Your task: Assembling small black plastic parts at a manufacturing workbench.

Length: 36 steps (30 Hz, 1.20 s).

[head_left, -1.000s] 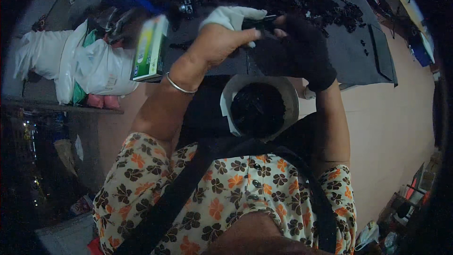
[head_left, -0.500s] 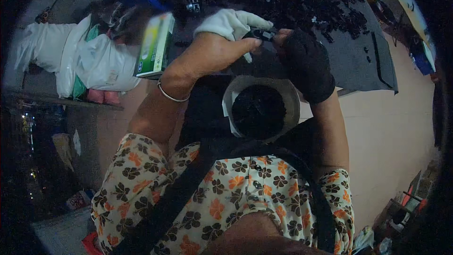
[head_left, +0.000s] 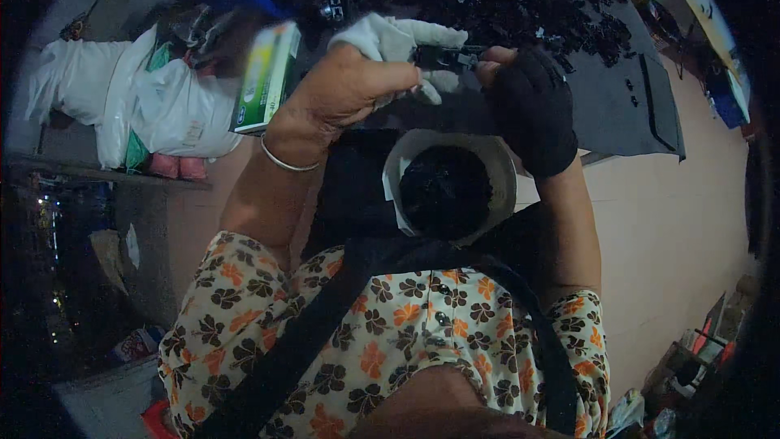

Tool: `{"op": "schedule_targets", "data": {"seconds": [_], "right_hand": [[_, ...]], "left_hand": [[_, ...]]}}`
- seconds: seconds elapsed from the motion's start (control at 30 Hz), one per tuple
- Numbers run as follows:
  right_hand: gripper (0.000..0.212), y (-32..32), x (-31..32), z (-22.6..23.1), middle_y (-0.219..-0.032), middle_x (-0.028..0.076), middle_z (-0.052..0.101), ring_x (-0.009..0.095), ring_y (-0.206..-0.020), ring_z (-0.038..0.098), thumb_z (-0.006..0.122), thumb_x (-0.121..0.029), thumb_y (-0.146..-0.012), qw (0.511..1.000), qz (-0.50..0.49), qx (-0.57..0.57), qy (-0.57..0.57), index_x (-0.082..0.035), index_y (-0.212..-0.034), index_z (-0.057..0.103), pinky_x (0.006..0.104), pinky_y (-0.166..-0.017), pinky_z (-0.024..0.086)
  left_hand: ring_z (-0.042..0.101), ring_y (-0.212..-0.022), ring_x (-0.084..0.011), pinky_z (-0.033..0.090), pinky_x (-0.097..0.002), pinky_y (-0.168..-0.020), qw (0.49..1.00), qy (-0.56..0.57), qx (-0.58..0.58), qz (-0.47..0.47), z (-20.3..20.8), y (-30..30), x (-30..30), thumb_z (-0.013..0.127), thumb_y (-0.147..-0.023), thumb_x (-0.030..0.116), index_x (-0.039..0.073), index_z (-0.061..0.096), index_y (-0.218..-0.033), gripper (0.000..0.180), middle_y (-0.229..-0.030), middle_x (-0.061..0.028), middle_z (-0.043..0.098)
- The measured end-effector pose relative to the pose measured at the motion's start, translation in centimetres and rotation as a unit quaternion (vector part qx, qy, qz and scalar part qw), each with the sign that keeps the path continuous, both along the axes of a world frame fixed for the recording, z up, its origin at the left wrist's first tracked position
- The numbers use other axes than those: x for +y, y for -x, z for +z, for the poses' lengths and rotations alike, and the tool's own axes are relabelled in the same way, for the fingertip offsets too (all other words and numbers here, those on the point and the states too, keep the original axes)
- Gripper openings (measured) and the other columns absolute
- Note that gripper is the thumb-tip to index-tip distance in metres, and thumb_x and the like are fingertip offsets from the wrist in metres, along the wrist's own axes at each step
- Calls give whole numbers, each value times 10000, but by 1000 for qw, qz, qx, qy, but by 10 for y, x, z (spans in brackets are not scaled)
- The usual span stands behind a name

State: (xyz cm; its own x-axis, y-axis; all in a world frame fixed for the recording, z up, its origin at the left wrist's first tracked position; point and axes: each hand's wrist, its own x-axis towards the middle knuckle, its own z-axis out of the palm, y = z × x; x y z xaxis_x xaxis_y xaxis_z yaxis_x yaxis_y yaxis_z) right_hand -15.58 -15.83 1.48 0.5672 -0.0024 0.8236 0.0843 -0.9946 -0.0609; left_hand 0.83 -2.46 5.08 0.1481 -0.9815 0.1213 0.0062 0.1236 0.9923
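My left hand (head_left: pixel 370 65), in a white glove that leaves the thumb bare, is closed on a small black part (head_left: pixel 441 57). This part looks like plastic; its exact kind is too dark to tell. A small grey bit shows at its right end. There my right hand (head_left: pixel 532 110), in a black glove with bare fingertips, pinches with thumb and finger. Both hands are raised above the near edge of the dark work surface. Below them stands a pale round tub (head_left: pixel 508 167) holding a mass of black material.
A heap of small black parts (head_left: pixel 561 8) covers the far side of the dark tabletop (head_left: pixel 605 118). A green and white box (head_left: pixel 268 77) stands left of my left hand. Filled white plastic bags (head_left: pixel 175 106) lie farther left. Pale tiled floor (head_left: pixel 650 219) shows at the right.
My left hand has shifted slightly left and turned, its fingers spreading a little around the black part. My right hand has stayed nearly in place.
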Motion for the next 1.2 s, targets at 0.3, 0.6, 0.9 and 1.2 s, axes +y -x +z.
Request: {"op": "schedule_targets", "data": {"seconds": [0.3,0.6,0.9,1.2], "right_hand": [[99,-6,3,-10,-806,66,605,199,-712,578,595,-15,-746,987,-29,-33,-155,-71,-822,568,296,-637,460],[110,-12,16,-24,-728,-10,523,63,-697,485,577,-158,-825,792,114,38,-598,-58,-864,552,217,-638,411],[244,-10,13,-15,-847,35,565,116,-775,540,674,-145,-765,948,-26,-46,-313,-26,-954,576,272,-695,456],[412,11,-4,-4,-887,124,616,193,-805,592,722,-216,-709,804,96,304,-501,15,-1019,578,308,-709,468]], "left_hand": [[624,-836,-149,511,-233,-695,987,-10,-114,109,0,14,-1,565,-804,36,-43,563,-1096,303,-950,-146,633],[578,-1005,-250,433,-312,-886,868,114,-447,184,-11,54,-3,605,-753,-1,-4,607,-1037,284,-1076,-160,604],[593,-690,-93,486,-218,-626,968,33,-164,185,-17,34,4,612,-804,26,-32,599,-1016,220,-878,-104,648],[616,-707,-206,488,-316,-621,921,93,-377,-21,-19,4,-6,611,-808,195,16,633,-983,252,-848,-146,644]]}}
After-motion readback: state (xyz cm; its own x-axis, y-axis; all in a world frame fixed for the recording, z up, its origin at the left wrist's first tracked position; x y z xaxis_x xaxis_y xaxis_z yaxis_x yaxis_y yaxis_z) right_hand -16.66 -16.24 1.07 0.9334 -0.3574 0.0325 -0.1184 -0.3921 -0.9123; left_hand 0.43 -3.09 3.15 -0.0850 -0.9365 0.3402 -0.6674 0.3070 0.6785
